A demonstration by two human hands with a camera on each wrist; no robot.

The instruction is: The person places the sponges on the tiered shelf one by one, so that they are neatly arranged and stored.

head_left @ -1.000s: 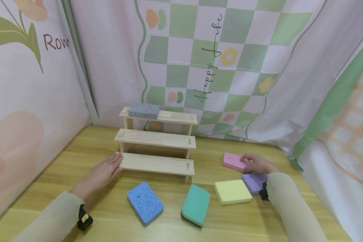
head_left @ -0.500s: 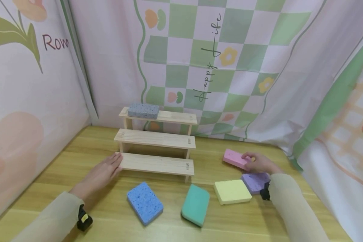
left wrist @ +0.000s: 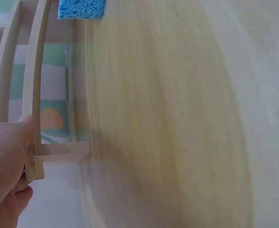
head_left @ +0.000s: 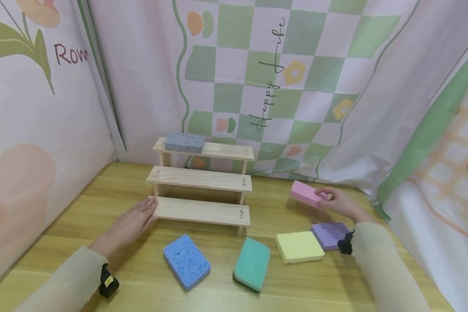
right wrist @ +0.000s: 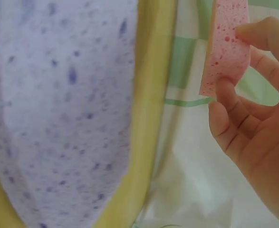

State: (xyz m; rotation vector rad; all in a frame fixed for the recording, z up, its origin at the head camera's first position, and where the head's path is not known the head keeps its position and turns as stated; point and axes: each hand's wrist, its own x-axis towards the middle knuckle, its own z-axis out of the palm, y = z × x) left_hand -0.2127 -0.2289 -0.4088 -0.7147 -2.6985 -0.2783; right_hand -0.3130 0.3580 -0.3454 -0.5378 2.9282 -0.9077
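I note: right hand [head_left: 337, 203] pinches pink sponge [head_left: 305, 193], now off the table [head_left: 140, 264], free to move I judge; left hand [head_left: 130, 221] grips stand [head_left: 203, 211].

At right in the head view, the fingers [head_left: 323, 191] of the right hand [head_left: 341, 204] cover one end of a pink sponge [head_left: 306, 193], while a black wrist device [head_left: 346, 245] hides a corner of the purple sponge [head_left: 329, 235]. At center left, the left hand [head_left: 128, 225] obscures a corner of the lowest shelf [head_left: 203, 211], whose dark marks [head_left: 242, 214] are too small to make out. Both sleeves [head_left: 382, 268] run off the bottom edge. In the left-wrist view, a blue sponge [left wrist: 81, 8] is cropped at top and the hand at left. In the right-wrist view, the purple sponge, blurred, overruns the left edge; the pink one is cut off above.
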